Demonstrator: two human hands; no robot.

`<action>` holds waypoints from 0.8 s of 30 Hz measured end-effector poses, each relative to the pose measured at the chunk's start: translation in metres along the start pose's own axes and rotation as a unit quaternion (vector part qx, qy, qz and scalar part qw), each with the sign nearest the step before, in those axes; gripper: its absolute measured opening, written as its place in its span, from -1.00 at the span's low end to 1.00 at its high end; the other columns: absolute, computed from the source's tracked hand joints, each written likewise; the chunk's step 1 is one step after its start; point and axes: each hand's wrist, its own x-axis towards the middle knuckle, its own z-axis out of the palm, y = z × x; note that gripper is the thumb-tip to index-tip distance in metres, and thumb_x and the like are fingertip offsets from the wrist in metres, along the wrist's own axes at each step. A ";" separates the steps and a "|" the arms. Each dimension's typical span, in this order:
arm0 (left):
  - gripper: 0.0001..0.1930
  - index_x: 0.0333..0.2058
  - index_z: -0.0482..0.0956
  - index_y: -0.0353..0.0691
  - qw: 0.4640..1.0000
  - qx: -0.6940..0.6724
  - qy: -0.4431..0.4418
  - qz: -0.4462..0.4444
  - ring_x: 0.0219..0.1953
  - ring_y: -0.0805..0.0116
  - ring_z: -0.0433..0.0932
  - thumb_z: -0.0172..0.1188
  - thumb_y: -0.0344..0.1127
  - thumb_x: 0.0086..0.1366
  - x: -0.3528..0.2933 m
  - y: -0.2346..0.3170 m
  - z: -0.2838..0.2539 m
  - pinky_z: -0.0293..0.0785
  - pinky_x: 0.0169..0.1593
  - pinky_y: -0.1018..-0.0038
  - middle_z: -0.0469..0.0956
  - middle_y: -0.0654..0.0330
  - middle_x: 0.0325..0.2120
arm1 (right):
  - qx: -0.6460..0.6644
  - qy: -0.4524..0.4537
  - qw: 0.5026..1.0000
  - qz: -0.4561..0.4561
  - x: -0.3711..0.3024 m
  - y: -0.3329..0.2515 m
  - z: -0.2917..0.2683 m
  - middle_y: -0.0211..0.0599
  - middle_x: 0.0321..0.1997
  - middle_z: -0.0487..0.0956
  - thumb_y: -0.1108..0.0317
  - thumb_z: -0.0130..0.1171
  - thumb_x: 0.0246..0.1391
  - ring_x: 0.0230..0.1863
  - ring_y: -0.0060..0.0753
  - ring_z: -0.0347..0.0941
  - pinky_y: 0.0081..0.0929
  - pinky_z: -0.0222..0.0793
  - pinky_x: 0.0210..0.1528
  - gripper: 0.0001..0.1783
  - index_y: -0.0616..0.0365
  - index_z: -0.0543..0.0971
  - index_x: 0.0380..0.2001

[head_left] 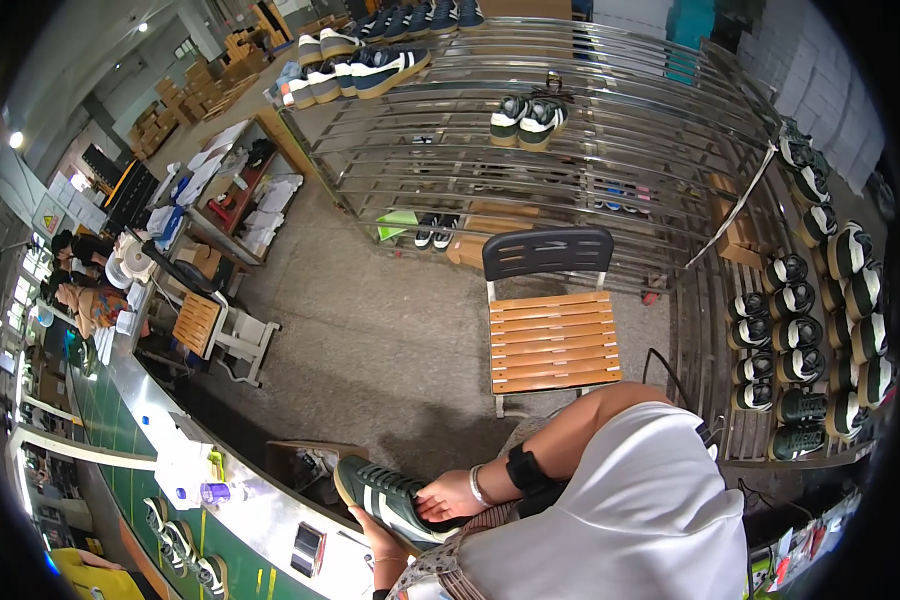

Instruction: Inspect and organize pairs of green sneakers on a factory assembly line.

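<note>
A dark green sneaker (pixel 394 501) with white side stripes, dark laces and a tan sole is held low in front of me, its toe pointing up and to the left. My left hand (pixel 382 545) grips it from the sole side, thumb along the edge. My right hand (pixel 450 494), with a bracelet and a black band on its arm, is closed at the shoe's opening. Its fingertips reach into the collar by the tongue, and part of them is hidden there.
A steel-topped bench with a green conveyor belt (pixel 120 440) runs along my left, carrying several sneakers (pixel 178 545). A wooden-slat chair (pixel 554 340) stands ahead. Behind it is a metal rack (pixel 620 130) with shoes; more shoes (pixel 798 335) fill racks at right. Another person's yellow sleeve (pixel 90 575) shows lower left.
</note>
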 end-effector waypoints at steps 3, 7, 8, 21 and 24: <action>-0.20 0.13 0.18 -0.19 1.000 -0.007 0.009 -0.003 0.02 0.13 0.34 -0.49 0.37 0.19 0.003 -0.002 -0.004 0.25 0.09 0.26 0.34 0.09 0.02 | -0.001 -0.012 1.000 0.002 0.008 0.003 0.000 -0.26 -0.04 0.40 0.22 -0.01 0.11 -0.01 -0.40 0.31 -0.45 0.24 0.04 -0.64 0.24 0.36 -0.11; -0.21 0.14 0.16 -0.20 1.000 -0.008 -0.009 -0.015 0.05 0.12 0.31 -0.50 0.34 0.21 0.002 -0.003 -0.006 0.21 0.12 0.28 0.30 0.09 0.05 | -0.009 -0.043 0.999 0.013 0.004 0.006 -0.003 -0.35 -0.04 0.39 0.13 0.07 0.07 0.00 -0.48 0.28 -0.51 0.19 0.04 -0.60 0.15 0.37 -0.11; -0.21 0.14 0.16 -0.20 1.000 -0.010 -0.008 -0.015 0.05 0.12 0.31 -0.50 0.34 0.21 0.002 -0.004 -0.009 0.21 0.12 0.28 0.30 0.09 0.05 | -0.010 -0.042 0.999 0.015 0.002 0.007 -0.003 -0.35 -0.04 0.39 0.13 0.07 0.07 0.00 -0.48 0.28 -0.51 0.19 0.04 -0.60 0.15 0.37 -0.11; -0.29 0.13 0.17 -0.22 0.999 0.021 0.044 -0.020 0.07 0.18 0.29 -0.44 0.26 0.27 0.009 0.004 0.005 0.16 0.15 0.33 0.30 0.12 0.06 | 0.013 -0.018 0.999 0.042 0.006 -0.002 -0.002 -0.48 -0.26 0.43 0.09 0.29 -0.12 -0.16 -0.57 0.31 -0.58 0.25 -0.05 -0.60 0.07 0.42 -0.30; -0.29 0.14 0.17 -0.22 0.998 0.032 0.056 -0.023 0.08 0.18 0.28 -0.43 0.25 0.27 0.011 0.006 0.006 0.14 0.16 0.34 0.29 0.12 0.06 | 0.022 -0.023 0.998 0.050 0.012 -0.004 -0.005 -0.50 -0.30 0.44 0.11 0.28 -0.11 -0.19 -0.59 0.32 -0.58 0.26 -0.07 -0.64 0.06 0.43 -0.34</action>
